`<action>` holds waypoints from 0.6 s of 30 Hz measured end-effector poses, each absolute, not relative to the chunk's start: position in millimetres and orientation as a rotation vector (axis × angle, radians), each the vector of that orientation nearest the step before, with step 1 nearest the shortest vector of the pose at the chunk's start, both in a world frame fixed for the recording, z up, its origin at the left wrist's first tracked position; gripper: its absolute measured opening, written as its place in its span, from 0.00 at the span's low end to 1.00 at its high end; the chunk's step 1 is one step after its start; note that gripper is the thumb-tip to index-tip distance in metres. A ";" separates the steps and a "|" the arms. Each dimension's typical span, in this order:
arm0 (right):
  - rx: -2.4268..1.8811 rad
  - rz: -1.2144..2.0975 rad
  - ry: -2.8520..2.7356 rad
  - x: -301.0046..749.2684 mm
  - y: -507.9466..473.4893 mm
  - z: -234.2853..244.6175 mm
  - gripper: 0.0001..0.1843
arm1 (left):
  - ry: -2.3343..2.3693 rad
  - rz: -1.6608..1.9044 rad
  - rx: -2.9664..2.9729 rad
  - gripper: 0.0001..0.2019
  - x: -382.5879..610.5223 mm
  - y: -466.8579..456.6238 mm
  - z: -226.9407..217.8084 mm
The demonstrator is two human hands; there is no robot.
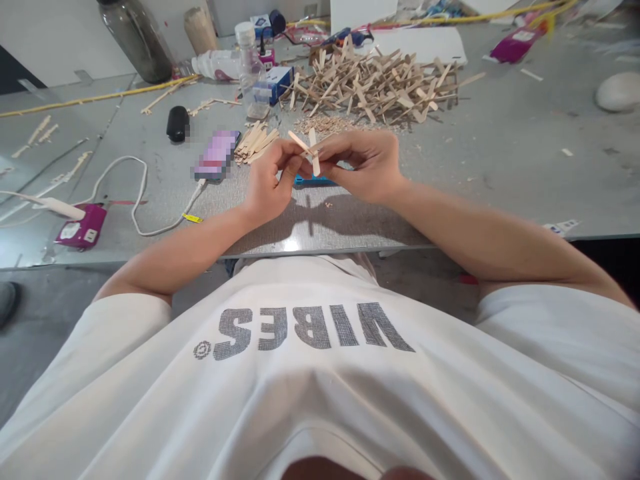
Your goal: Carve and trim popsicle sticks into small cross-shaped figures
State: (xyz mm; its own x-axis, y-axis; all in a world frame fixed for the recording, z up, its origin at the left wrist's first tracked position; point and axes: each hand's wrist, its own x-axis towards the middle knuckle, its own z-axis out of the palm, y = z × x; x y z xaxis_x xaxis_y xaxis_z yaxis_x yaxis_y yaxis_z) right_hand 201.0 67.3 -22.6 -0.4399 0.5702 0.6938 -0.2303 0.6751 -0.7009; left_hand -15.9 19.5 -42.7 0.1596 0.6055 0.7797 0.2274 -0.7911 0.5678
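Over the table near its front edge, my left hand (274,179) and my right hand (370,167) meet with fingers pinched around crossed wooden popsicle sticks (315,163). One stick stands nearly upright, and the other slants up to the left. Fingers hide where they cross, so I cannot tell whether they are joined. Beneath my hands a flat blue object (313,181) shows in part. Loose flat popsicle sticks (255,141) lie just beyond my left hand. Behind both hands rises a large heap of crossed popsicle sticks (375,87), with small wood scraps (325,125) before it.
To the left lie a phone (217,155) on a white cable, a black case (178,124) and a purple adapter (83,227). A clear bottle (253,73) and a blue box (280,83) stand behind. At far right rests a white rounded object (619,92).
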 end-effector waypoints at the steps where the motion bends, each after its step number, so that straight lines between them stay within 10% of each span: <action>1: -0.276 0.926 -1.810 201.3 66.6 -22.4 0.18 | 0.796 1.677 2.116 0.17 -14.6 18.4 -42.6; 18: -0.232 0.697 -1.927 203.8 57.1 -12.9 0.06 | 1.045 1.669 1.989 0.33 -6.7 5.7 -39.3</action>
